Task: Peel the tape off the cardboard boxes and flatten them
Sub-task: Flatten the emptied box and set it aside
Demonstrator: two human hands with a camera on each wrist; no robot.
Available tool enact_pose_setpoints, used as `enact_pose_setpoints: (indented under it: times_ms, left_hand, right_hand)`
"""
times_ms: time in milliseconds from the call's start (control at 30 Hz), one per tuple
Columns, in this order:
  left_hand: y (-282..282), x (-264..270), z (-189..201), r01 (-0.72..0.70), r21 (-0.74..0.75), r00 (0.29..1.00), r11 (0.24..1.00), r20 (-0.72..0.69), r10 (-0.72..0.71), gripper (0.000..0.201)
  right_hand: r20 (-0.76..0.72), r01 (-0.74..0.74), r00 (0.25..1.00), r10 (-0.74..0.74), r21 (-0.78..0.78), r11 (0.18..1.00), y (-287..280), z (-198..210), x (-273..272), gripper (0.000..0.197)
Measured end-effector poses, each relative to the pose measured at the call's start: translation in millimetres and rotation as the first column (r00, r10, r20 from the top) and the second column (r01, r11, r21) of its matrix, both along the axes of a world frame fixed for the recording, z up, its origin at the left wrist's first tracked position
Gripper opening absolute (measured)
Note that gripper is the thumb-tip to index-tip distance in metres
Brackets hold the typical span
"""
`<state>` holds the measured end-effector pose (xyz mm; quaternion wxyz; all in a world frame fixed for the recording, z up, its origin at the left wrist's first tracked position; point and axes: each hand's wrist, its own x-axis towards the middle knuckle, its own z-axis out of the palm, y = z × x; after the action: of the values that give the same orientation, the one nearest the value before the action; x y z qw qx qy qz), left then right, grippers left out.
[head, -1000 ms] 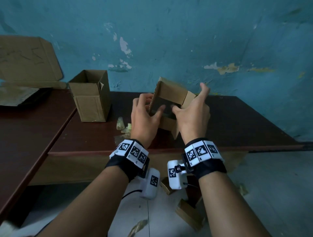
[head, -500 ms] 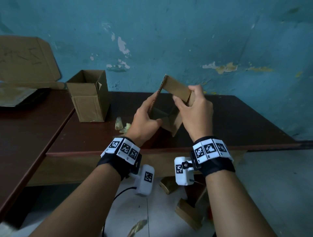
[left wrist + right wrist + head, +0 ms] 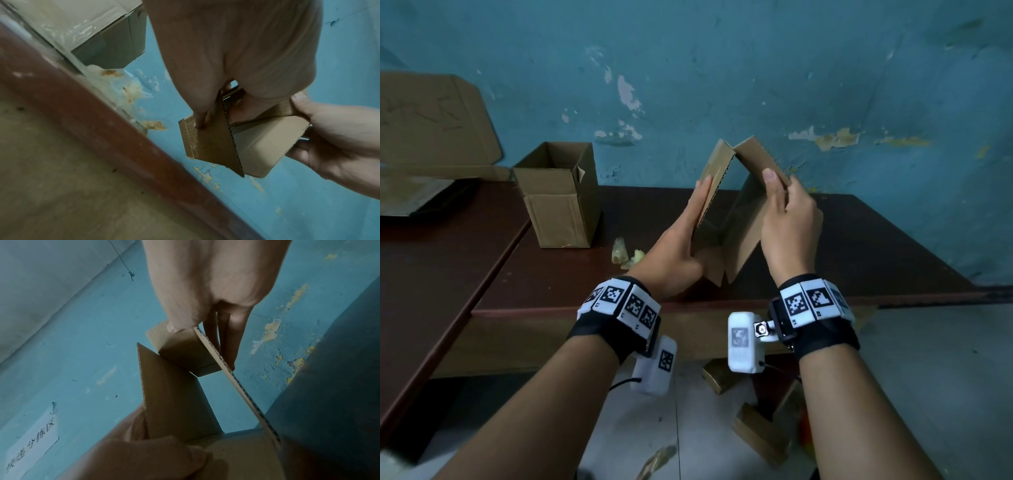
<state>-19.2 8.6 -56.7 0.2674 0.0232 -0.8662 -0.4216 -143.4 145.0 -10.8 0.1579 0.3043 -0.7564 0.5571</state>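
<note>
Now, cardboard box (image 3: 743, 219) pinched between left hand (image 3: 674, 260), right hand (image 3: 789, 233), above table (image 3: 859, 253)

Item: white paper label (image 3: 33, 446) on the blue wall (image 3: 102, 321), handwritten Chinese characters (last three read 分拣区; first ones unclear).

Cardboard box (image 3: 743, 219) between both hands

Brown cardboard box (image 3: 736, 219) — open-ended, held aloft.
</note>
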Motion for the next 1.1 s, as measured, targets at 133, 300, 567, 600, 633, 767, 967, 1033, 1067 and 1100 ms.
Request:
enact_pose_setpoints:
  times_ms: [133,300,567,600,633,767,967,1033,1067,1100]
  left_hand:
    - [1.0,-6.0,-3.8,-0.125,0.149,0.986,0.981,-0.089,0.14,0.092]
    - [1.5,-12.6,-1.2,-0.231,0.385,0.968,0.894,-0.006,0.252,0.062]
    - [7.6,2.9,22.5,0.102,0.68,0.977,0.726,-0.206,0.056,0.054]
    - [5.4,3.4,22.3,0.102,0.689,0.977,0.718,-0.204,0.057,0.056]
    - [3.0,2.9,21.0,0.087,0.683,0.98,0.725,-0.19,0.062,0.058]
    - [2.7,0.3,15.3,-0.105,0.501,0.98,0.859,-0.097,0.176,0.062]
    - [13.8,-1.9,17.0,0.0,0.43,0.966,0.903,-0.232,0.11,0.076]
    - [15.9,-2.2,18.6,0.032,0.435,0.974,0.9,-0.214,0.068,0.076]
    - [18.8,-2.8,18.7,0.051,0.433,0.979,0.9,-0.198,0.04,0.074]
    - [22.0,-3.8,17.7,0.076,0.417,0.983,0.906,-0.182,0.002,0.073]
  right_hand:
    - [0.004,0.003,1.0,-0.002,-0.015,1.0,-0.4,3.7,0.2,0.055]
    - [0.138,-0.187,0.969,0.203,-0.123,0.975,-3.1,4.9,7.5,0.041]
    - [0.186,-0.582,0.785,0.591,-0.106,0.807,-11.9,-2.9,10.9,0.067]
    - [0.204,-0.58,0.773,0.6,-0.154,0.8,-12.5,-3.3,8.8,0.065]
    - [0.232,-0.569,0.762,0.605,-0.208,0.796,-13.2,-4.1,6.1,0.063]
    - [0.413,-0.536,0.644,0.644,-0.358,0.765,-20.2,-7.0,2.7,0.095]
    - [0.464,-0.486,0.597,0.655,-0.44,0.755,-24.1,-12.1,-4.9,0.115]
    - [0.502,-0.487,0.522,0.689,-0.488,0.724,-19.6,-5.8,2.9,0.115]
    - [0.504,-0.489,0.494,0.708,-0.513,0.706,-18.2,-2.2,8.6,0.108]
    - [0.498,-0.491,0.495,0.712,-0.515,0.703,-16.2,1.6,15.9,0.098]
